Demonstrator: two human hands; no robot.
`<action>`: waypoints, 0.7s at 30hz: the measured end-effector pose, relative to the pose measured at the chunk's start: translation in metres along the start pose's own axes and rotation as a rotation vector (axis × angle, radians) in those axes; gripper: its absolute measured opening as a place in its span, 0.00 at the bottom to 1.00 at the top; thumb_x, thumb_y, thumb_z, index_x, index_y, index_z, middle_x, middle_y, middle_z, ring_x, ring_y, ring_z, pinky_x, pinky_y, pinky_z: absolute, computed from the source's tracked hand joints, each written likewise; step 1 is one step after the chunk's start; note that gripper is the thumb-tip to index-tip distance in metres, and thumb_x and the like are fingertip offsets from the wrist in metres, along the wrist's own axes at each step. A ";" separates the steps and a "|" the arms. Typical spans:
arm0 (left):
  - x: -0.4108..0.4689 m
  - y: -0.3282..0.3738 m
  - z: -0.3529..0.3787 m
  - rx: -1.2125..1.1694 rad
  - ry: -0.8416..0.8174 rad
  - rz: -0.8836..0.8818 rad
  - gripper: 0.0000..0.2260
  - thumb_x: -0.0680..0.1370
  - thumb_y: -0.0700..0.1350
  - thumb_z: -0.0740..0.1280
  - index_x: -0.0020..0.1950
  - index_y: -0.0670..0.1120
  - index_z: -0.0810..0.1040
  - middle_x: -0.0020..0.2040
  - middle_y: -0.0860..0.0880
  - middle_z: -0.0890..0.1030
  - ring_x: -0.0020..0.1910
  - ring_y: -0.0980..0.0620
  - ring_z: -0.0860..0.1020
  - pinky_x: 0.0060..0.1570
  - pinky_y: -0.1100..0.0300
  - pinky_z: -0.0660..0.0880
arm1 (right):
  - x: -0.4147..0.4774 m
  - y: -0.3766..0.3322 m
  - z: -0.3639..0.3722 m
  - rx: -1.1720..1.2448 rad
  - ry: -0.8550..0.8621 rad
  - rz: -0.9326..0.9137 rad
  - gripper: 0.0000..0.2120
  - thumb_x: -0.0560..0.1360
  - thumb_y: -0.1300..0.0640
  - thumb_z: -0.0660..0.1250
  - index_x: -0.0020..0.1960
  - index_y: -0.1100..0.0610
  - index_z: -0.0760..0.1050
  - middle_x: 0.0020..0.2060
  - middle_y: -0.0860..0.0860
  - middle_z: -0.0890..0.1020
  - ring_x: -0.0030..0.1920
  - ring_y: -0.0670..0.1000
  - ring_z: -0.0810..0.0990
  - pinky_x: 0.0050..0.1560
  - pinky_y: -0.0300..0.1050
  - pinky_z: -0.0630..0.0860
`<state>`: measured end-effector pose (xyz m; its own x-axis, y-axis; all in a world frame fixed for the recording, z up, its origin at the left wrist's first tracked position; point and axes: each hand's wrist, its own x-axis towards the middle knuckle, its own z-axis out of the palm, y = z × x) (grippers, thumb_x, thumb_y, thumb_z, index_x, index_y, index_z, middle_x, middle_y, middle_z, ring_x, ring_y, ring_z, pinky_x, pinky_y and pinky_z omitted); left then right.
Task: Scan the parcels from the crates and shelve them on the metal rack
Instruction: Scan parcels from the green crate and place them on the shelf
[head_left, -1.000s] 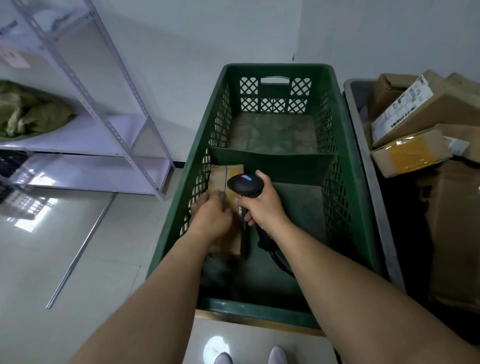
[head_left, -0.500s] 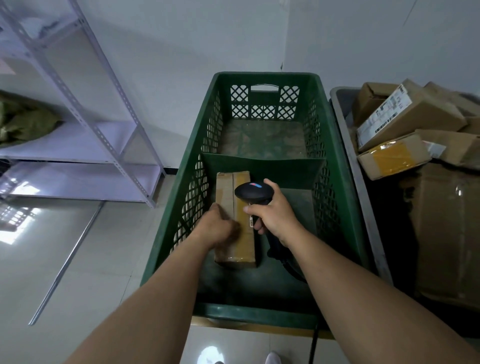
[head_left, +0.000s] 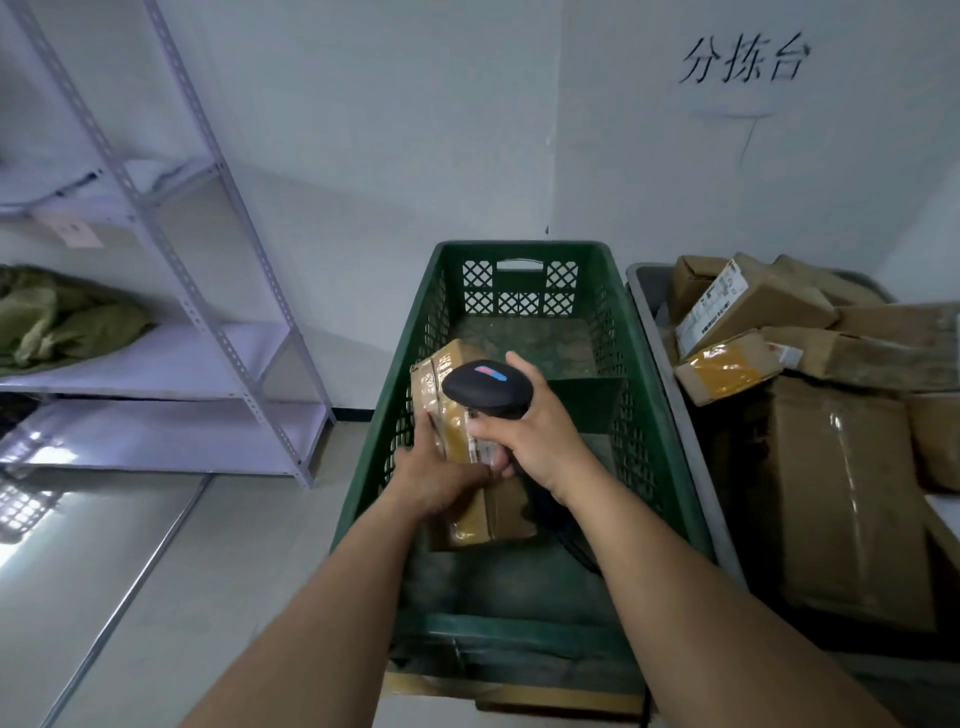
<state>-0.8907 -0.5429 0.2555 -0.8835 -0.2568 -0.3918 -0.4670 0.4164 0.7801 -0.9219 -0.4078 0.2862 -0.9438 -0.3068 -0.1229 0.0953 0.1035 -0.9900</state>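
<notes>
gripping a parcel (head_left: 457, 415) (taped), left hand (head_left: 434, 480); right hand (head_left: 540, 441) clasps scanner (head_left: 485, 389).

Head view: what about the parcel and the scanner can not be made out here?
All in the head view.
Cardboard parcel label: blurred, partly behind the right hand and barcode scanner.
Scanner window: faces away from the camera.
Metal rack: cut off by the left edge.
Grey bin: cut off by the right edge.

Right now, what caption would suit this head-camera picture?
Left hand holds a taped parcel over the green crate; right hand holds a scanner over it.
</notes>
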 end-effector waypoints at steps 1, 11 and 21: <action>-0.002 0.001 -0.003 -0.040 -0.006 0.020 0.56 0.59 0.55 0.78 0.77 0.59 0.44 0.70 0.41 0.64 0.68 0.38 0.65 0.68 0.46 0.64 | -0.002 -0.005 -0.002 0.013 0.027 -0.018 0.44 0.72 0.67 0.72 0.79 0.47 0.54 0.48 0.55 0.81 0.24 0.47 0.74 0.24 0.40 0.72; -0.017 0.023 -0.030 -0.508 -0.110 0.357 0.38 0.64 0.40 0.75 0.68 0.56 0.63 0.60 0.49 0.79 0.60 0.48 0.77 0.62 0.47 0.73 | -0.018 -0.033 -0.024 0.104 0.232 -0.130 0.40 0.73 0.67 0.70 0.78 0.48 0.56 0.48 0.56 0.81 0.25 0.47 0.74 0.26 0.41 0.72; -0.016 0.042 -0.033 -0.461 -0.227 0.389 0.50 0.61 0.42 0.78 0.68 0.73 0.51 0.61 0.50 0.79 0.58 0.48 0.78 0.43 0.55 0.78 | -0.035 -0.060 -0.030 0.105 0.212 -0.255 0.44 0.73 0.69 0.70 0.79 0.47 0.53 0.46 0.56 0.82 0.25 0.49 0.73 0.24 0.42 0.72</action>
<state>-0.8947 -0.5504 0.3110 -0.9945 0.0498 -0.0918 -0.0914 0.0113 0.9958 -0.9042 -0.3746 0.3522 -0.9851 -0.1059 0.1358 -0.1308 -0.0524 -0.9900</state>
